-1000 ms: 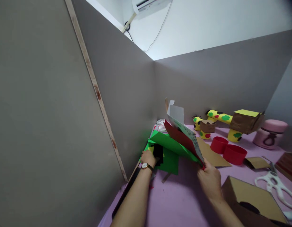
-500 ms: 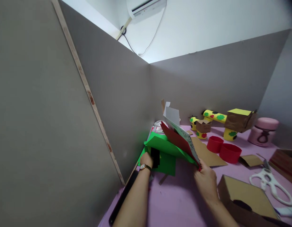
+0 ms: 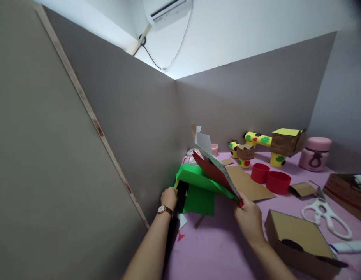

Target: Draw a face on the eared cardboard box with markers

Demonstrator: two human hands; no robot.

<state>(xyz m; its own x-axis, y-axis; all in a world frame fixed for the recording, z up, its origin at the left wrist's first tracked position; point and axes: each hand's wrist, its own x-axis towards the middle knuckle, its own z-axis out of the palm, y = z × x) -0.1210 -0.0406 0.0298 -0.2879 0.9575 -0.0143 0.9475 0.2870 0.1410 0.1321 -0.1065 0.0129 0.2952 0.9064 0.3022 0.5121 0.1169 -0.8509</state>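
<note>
My right hand (image 3: 249, 216) is closed on the near corner of a tilted stack: a green sheet (image 3: 198, 177), a red sheet (image 3: 211, 170) and a folded white printed card (image 3: 217, 160). At the stack's left side, my left hand (image 3: 169, 198), with a watch at the wrist, is closed on the edge of a yellow sheet (image 3: 176, 184); its fingertips are partly hidden. Below the raised sheets lie black paper (image 3: 182, 194) and another green sheet (image 3: 199, 200) on the table.
A grey partition (image 3: 133, 128) stands close on the left. Rightward are brown cardboard (image 3: 247, 182), red paper rings (image 3: 278, 182), a small box (image 3: 300, 237), white scissors (image 3: 326, 217), yellow spotted paper models (image 3: 257, 138) and a pink flask (image 3: 316, 153). Red scraps (image 3: 180, 235) lie near my left arm.
My left hand has moved left and toward me, out from under the green sheet to its edge. My right hand keeps its hold on the stack. The view has shifted slightly right.
</note>
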